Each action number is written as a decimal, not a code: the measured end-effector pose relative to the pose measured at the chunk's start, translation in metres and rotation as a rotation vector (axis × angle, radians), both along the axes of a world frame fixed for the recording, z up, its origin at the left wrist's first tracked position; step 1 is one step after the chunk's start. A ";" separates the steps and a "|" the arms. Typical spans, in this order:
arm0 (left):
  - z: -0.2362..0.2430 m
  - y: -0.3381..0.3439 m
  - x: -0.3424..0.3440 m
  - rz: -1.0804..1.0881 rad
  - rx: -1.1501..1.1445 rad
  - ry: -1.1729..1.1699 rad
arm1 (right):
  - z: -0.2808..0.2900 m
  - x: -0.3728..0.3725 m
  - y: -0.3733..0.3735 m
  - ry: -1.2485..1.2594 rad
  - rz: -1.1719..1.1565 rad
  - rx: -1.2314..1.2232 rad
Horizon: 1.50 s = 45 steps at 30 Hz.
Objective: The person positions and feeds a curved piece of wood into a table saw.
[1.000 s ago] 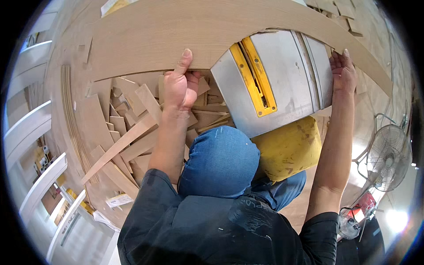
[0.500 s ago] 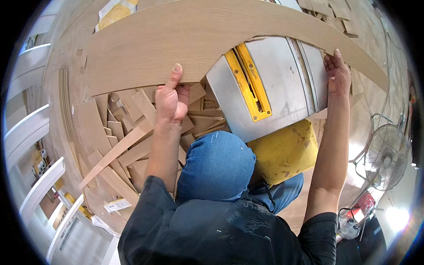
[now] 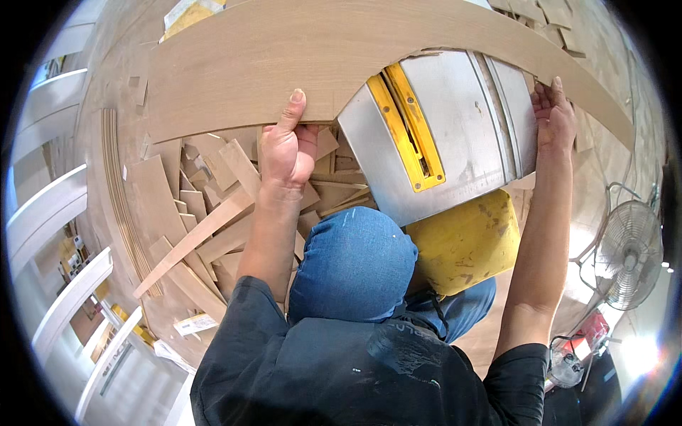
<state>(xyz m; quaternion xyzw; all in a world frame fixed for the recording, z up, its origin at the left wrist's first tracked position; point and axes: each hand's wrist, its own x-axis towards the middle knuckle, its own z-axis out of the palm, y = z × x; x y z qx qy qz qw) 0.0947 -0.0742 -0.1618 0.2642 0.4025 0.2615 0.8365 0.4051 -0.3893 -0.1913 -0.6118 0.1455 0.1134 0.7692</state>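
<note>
Both of my hands grip a long, thin wooden panel [image 3: 284,67] with a curved cutout along its near edge. My left hand [image 3: 290,145] pinches the near edge left of the cutout, thumb on top and fingers underneath. At the narrow right part, my right hand [image 3: 554,117] is closed on the panel's near edge. Beneath the panel is a table saw [image 3: 462,135] with a grey metal top and a yellow slotted insert [image 3: 406,131]. The panel covers the saw's far part. No raised blade can be made out in the slot.
Wood offcuts [image 3: 206,241] are heaped on the floor at left, beside a stack of long strips [image 3: 117,192]. The saw's yellow body [image 3: 465,241] is close to my knee [image 3: 355,266]. A metal fan [image 3: 629,255] stands at right. More offcuts [image 3: 547,18] lie at the far right.
Both hands still hold the panel in nearly the same place over the saw. The whole view has shifted slightly, and the panel appears a little farther right.
</note>
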 end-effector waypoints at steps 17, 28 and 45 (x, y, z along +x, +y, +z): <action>-0.004 0.000 0.015 -0.011 0.014 -0.031 | -0.006 0.006 -0.006 0.022 -0.080 0.009; -0.009 0.005 0.023 -0.032 0.053 -0.072 | -0.014 0.011 -0.011 0.028 -0.099 0.013; -0.009 0.009 0.003 -0.063 0.039 -0.089 | -0.004 0.003 -0.008 0.067 -0.018 0.101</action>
